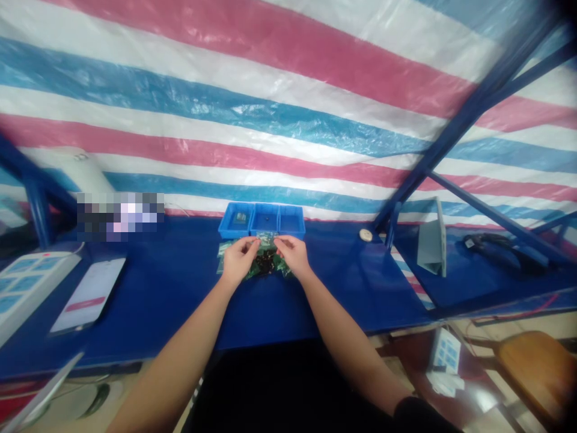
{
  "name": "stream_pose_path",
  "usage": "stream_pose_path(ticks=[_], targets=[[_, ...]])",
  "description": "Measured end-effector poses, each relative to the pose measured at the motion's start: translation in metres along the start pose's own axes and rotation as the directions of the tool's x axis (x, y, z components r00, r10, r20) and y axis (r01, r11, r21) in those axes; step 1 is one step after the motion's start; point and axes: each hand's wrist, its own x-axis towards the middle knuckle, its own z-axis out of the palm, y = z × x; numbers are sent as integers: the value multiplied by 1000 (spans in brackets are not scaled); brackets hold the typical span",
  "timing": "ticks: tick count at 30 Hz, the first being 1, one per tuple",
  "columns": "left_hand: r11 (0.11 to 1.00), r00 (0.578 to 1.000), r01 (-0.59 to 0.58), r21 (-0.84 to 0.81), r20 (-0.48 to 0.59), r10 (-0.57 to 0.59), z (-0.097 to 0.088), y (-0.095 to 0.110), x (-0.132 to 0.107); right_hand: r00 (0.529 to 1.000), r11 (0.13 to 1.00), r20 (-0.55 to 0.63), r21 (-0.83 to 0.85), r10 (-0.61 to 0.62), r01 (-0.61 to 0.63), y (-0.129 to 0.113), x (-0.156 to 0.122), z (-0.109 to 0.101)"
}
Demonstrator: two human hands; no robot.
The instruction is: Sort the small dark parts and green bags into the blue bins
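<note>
Both my hands reach forward over a blue table (342, 282). My left hand (237, 258) and my right hand (293, 254) each pinch one end of a small green, clear-fronted bag (267, 240), held between them. Under the hands lies a pile of similar green bags (264, 264) with dark contents. Just behind stand three joined blue trays (262, 219); the left one holds a small item, the middle one a small dark piece.
A phone (89, 294) with a lit screen and a white power strip (20, 285) lie at the left. A grey upright panel (433, 237) and a dark cable bundle (489, 246) are at the right. A blue shelf frame (455, 126) crosses a striped tarp behind. A wooden chair (536, 367) is lower right.
</note>
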Motion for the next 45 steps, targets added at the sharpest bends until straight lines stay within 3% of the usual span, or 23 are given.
stream_pose_path(ticks=[6,11,14,20,26,30,38,45], targets=[[999,1000,23,-28,20,-23,0,3,-1,999,996,35,92,9,-12,1,0,0],[985,991,-133,109,-1,134,-1,1,-2,998,999,54,37,30,-32,3,1,0],[977,985,-170,128,17,169,-2,0,-1,998,999,51,29,27,-29,3,1,0],[983,989,-147,111,-2,148,-1,0,-1,997,999,66,12,31,-32,2,0,0],[998,999,-30,51,28,29,-3,4,-3,994,995,82,56,78,-83,0,1,0],[997,997,-69,-34,45,70,-5,5,-4,998,991,50,122,48,-53,0,3,0],[995,995,-95,-30,-16,95,2,1,-2,996,998,72,47,-50,47,3,1,-1],[995,990,-103,1,-93,103,2,0,-2,1000,994,26,113,-5,2,4,1,1]])
